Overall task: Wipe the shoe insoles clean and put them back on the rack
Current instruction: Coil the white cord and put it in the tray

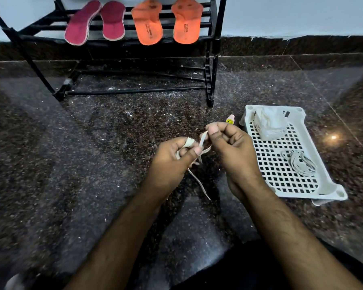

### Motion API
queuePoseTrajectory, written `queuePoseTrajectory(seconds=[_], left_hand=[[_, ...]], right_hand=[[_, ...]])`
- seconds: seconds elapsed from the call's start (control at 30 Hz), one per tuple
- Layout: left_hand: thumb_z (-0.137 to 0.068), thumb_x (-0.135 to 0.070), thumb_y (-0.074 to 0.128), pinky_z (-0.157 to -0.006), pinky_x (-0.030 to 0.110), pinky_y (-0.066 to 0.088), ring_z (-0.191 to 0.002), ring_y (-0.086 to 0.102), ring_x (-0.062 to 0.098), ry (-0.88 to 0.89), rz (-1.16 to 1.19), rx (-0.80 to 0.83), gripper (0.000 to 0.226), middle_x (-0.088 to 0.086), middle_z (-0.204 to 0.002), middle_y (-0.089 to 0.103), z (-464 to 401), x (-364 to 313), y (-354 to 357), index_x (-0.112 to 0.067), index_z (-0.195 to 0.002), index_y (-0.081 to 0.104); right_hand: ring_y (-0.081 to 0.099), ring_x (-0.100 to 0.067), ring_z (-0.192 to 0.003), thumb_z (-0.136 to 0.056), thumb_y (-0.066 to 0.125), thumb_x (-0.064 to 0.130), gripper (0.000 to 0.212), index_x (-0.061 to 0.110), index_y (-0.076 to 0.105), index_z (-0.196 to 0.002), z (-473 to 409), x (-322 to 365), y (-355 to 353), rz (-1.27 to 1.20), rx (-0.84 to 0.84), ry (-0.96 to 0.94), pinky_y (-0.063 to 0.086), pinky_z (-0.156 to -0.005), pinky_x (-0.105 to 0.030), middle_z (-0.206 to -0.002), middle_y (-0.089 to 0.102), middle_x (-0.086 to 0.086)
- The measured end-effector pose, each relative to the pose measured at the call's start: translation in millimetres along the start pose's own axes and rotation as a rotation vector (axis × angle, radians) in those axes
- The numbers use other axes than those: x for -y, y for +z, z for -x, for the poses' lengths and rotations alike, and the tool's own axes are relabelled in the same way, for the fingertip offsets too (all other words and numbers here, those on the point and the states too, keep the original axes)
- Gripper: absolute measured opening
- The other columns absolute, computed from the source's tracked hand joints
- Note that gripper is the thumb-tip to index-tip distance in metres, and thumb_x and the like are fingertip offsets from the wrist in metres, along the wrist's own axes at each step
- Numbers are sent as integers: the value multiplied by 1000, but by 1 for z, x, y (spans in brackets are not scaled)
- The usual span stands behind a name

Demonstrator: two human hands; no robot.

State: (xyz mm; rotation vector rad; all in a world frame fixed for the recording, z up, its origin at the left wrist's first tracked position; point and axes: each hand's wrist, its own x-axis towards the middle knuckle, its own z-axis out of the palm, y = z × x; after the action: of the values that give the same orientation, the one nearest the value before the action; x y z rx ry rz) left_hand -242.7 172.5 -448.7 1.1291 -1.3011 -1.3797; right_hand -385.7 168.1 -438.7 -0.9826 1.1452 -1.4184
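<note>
View from above onto a dark, speckled, polished stone floor dusted with pale grit. Two bare forearms reaching in from the bottom edge. Left hand curled closed around a flat, off-white shoelace, with loops wound over the fingers and a loose tail dangling toward the floor. Right hand closed, pinching the same lace between thumb and forefinger just beside the left hand. Small pink object with a yellow smiley sticker peeking out behind the right hand, mostly hidden, hard to identify.

To the right, on the floor, a white plastic tray with a square-grid perforated bottom, holding a crumpled clear plastic bag at the far end and a second coiled pale lace near the middle.

At the top, a black metal rack with slatted bars, its upper part cut off by the frame. Resting tilted on its shelf: a pair of maroon fabric insoles, pale-edged, and a pair of orange foam insoles with small, unreadable dark print. Pale wall behind.
</note>
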Motion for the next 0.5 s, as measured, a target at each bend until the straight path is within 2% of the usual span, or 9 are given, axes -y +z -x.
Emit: queuePoseTrajectory(seconds=[0.07,0.17,0.27,0.33,0.37,0.43,0.47,0.5], left_hand=[[-95,-14,66,-63,32,41,-64,49,18,18,-35,-93,9,6,-68,57,-1,1,-2,-7,-91,69],[-98,-19,63,-61,34,40,-62,47,16,33,-103,-163,14,-3,-65,55,-4,5,-9,-8,-90,67],[-99,-20,61,-62,36,46,-67,51,21,12,-46,-215,14,8,-74,58,-4,6,-9,-6,-96,67],[-99,-18,62,-61,31,47,-67,52,19,8,-51,-243,11,3,-75,60,-5,5,-8,-10,-104,68],[-98,-19,63,-63,29,49,-69,56,14,20,-92,-242,13,-2,-80,63,-6,7,-9,-13,-108,68],[-95,-31,65,-77,34,56,-89,64,10,57,-268,-214,24,-4,-102,65,-7,11,-16,-23,-117,66],[-94,-36,65,-81,33,55,-95,62,9,83,-395,-200,28,-5,-109,60,-7,12,-20,-27,-121,65],[-95,-37,63,-80,31,53,-93,58,7,116,-494,-197,30,-6,-107,56,-7,12,-23,-29,-124,64]], right_hand=[[62,-11,-67,-100,58,15,11,7,65,-102,-1,3,1,-58,-28,26,53,-65,-22,-81,71,-7],[58,-9,-58,-102,55,16,12,6,60,-107,-2,5,0,-113,-48,21,50,-57,-21,-76,67,-3],[42,-6,-47,-104,51,17,8,13,58,-104,-3,7,-2,-146,-58,47,35,-44,-19,-68,58,1],[31,-3,-45,-105,48,16,11,17,59,-103,-4,8,-4,-240,-41,126,26,-42,-17,-64,52,6],[29,-2,-45,-105,48,18,12,18,59,-102,-4,10,-4,-288,-28,166,23,-42,-17,-61,48,7],[25,-3,-45,-105,49,32,20,19,61,-96,-3,13,-5,-345,9,210,20,-40,-18,-55,40,8],[24,-4,-44,-104,48,40,27,19,61,-93,-3,14,-5,-351,33,220,19,-40,-19,-51,36,8],[22,-6,-44,-103,46,47,35,20,61,-89,-2,15,-6,-331,60,236,17,-42,-22,-48,31,8]])
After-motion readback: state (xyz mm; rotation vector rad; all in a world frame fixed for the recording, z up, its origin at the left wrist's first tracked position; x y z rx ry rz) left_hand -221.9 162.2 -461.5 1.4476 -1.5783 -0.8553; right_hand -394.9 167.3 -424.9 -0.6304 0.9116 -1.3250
